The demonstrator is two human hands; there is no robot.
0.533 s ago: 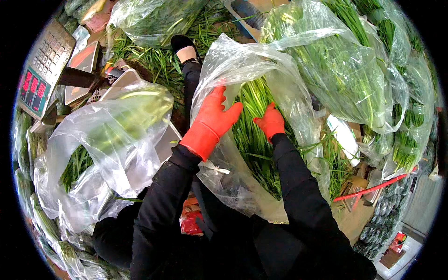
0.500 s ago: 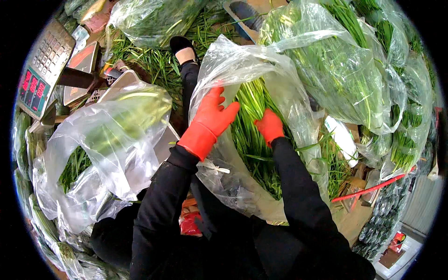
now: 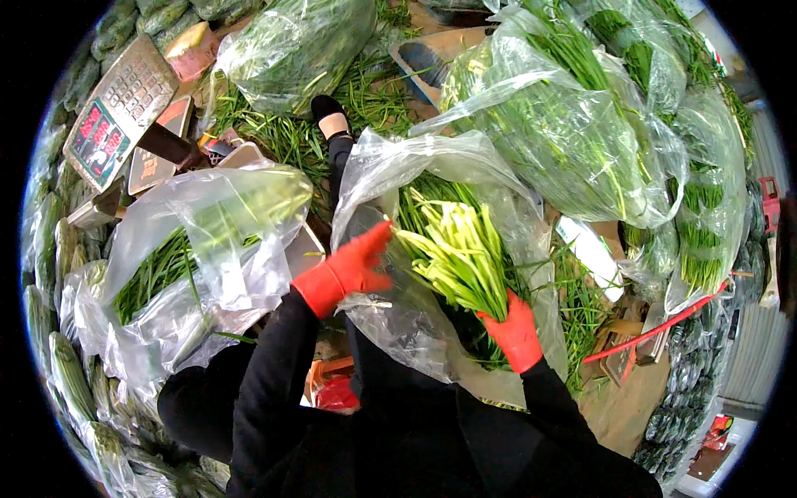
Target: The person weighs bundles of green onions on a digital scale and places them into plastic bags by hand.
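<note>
Red gloves cover both my hands. My right hand [image 3: 515, 334] is closed round a bunch of garlic chives [image 3: 461, 253], its pale cut ends fanned up and toward the left. Below the bunch, a big clear plastic bag [image 3: 419, 349] gapes between my legs, with more green chives [image 3: 427, 189] inside, partly hidden by the bunch. At the bag's left rim, my left hand [image 3: 349, 270] holds nothing; its fingers are stretched and apart, slightly blurred. The fingertips come close to the pale stems, and I cannot tell whether they touch.
A second plastic bag of greens [image 3: 241, 266] lies at left beside a scale with a keypad display [image 3: 120, 112]. Filled bags [image 3: 564, 141] crowd the right and far side. Loose leaves [image 3: 374, 100] litter the ground. A white bottle-like container [image 3: 591, 257] and red strip [image 3: 656, 332] lie at right.
My right hand has lifted the chive bunch out of the bag's middle and tipped its pale ends into sight. My left hand has moved down and left. The whole view has shifted slightly.
</note>
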